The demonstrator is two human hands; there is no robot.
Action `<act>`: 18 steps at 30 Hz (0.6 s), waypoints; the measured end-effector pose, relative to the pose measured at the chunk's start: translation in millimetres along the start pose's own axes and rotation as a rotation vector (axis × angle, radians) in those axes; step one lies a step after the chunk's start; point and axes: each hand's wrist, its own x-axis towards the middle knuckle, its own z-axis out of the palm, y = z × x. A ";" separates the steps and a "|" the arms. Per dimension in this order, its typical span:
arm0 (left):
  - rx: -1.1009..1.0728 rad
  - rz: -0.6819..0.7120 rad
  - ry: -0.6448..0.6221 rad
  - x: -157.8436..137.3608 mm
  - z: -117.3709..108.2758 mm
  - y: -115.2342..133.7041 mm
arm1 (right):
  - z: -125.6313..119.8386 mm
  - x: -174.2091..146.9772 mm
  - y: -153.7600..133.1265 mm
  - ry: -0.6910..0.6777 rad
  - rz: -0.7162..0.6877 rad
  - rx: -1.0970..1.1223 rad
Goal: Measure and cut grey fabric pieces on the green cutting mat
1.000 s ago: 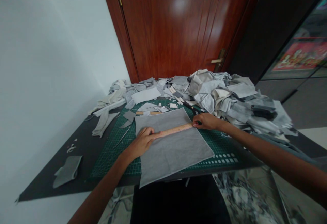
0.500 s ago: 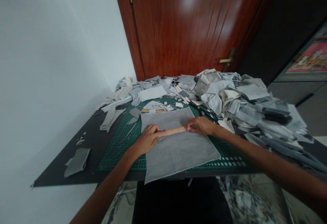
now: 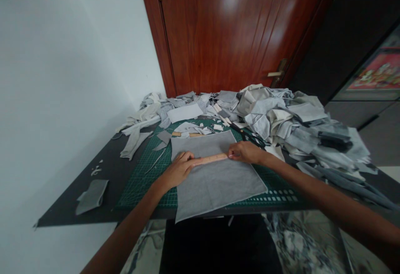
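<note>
A grey piece of fabric [image 3: 215,186] lies spread on the green cutting mat [image 3: 140,182], its lower left corner reaching over the table's front edge. Across its upper half runs a short wooden ruler [image 3: 213,158]. My left hand [image 3: 180,168] grips the ruler's left end, fingers closed and resting on the cloth. At the other end, my right hand [image 3: 245,152] pinches the ruler between thumb and fingers. The undersides of both hands are hidden.
Heaped fabric scraps [image 3: 268,111] fill the back and right of the dark table [image 3: 65,201]. Black-handled scissors [image 3: 253,138] lie right of the fabric, and another wooden strip [image 3: 187,134] lies behind it. A folded grey cloth [image 3: 93,197] sits at left. A door [image 3: 218,36] stands behind.
The whole view has shifted very slightly. Both hands keep their places on the ruler, and the fabric lies as before.
</note>
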 end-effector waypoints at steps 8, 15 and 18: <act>-0.053 0.002 0.065 0.9 -5.3 7.7 | 5.3 14.0 -11.5 0.082 -0.079 0.404; 0.043 -0.052 0.124 -0.9 -0.9 5.4 | 24.5 49.5 -64.2 0.112 -0.211 0.304; 0.090 -0.163 0.178 -3.3 -2.7 7.2 | 35.6 65.9 -82.2 0.128 -0.203 0.233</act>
